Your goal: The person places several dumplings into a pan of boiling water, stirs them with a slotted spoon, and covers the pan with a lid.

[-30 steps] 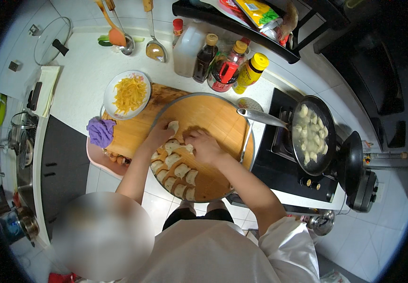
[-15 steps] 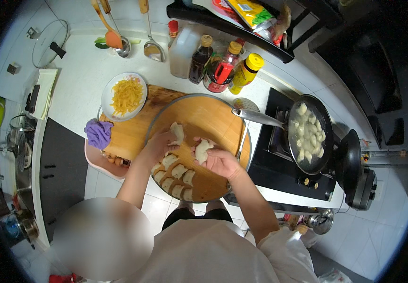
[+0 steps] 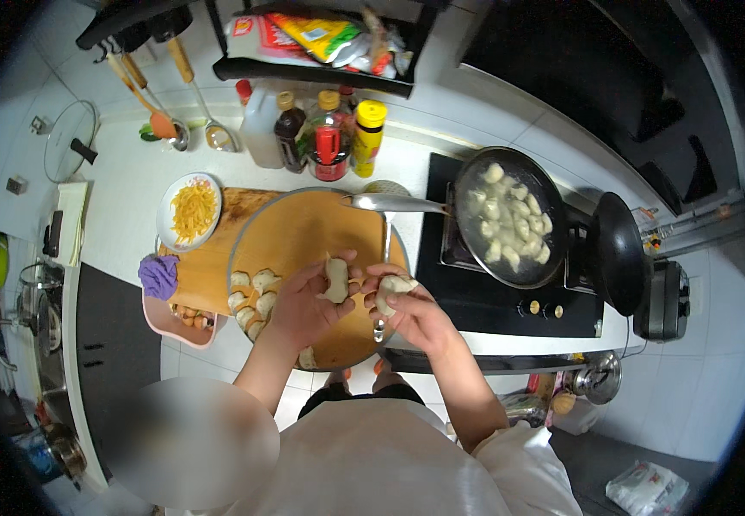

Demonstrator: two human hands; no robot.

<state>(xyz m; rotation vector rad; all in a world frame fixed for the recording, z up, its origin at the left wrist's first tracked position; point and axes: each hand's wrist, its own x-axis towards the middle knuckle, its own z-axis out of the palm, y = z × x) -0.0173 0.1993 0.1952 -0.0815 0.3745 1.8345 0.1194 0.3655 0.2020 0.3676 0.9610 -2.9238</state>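
Note:
My left hand (image 3: 304,301) is closed around a pale raw dumpling (image 3: 336,280). In my right hand (image 3: 422,320), fingers and thumb hold what looks like another dumpling (image 3: 395,289), partly covered by the fingers. Both hands are side by side over the round wooden board (image 3: 304,225), near its right edge. Several dumplings (image 3: 266,279) lie on the board's left part, some hidden by my left hand and forearm. To the right, a black frying pan (image 3: 510,160) stands on the stove, with several dumplings (image 3: 519,225) in cloudy liquid.
The pan's metal handle (image 3: 398,203) reaches left over the board. A long metal utensil (image 3: 387,241) lies by the board's right edge. A plate of yellow strips (image 3: 192,211), a purple cloth (image 3: 158,275) and a pink bin (image 3: 207,334) are left. Bottles (image 3: 329,138) line the wall.
My view has turned right toward the stove. Both hands, still holding dumplings, have moved right across the board, away from the dumplings lying there and closer to the pan.

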